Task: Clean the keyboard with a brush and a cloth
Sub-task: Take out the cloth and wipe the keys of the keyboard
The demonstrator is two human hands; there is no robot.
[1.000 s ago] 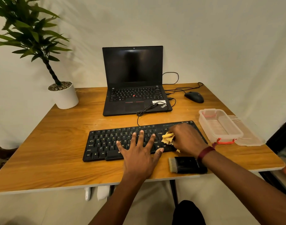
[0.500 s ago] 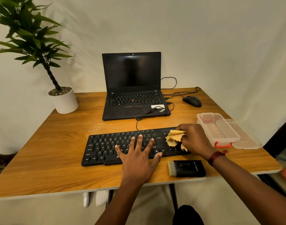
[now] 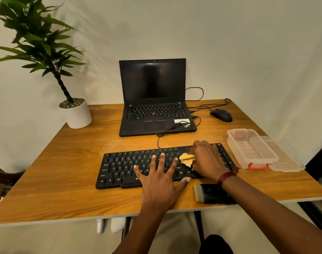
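Left hand lies flat, fingers spread, on the keyboard. Right hand fingers bunch a yellow cloth on the keys' right end. The brush lies nearer on the table.

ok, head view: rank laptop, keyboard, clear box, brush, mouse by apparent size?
1. Laptop and keyboard: too alike to split, and the laptop sits farther back.
2. Clear box
3. Brush, partly hidden
4. Mouse, far back
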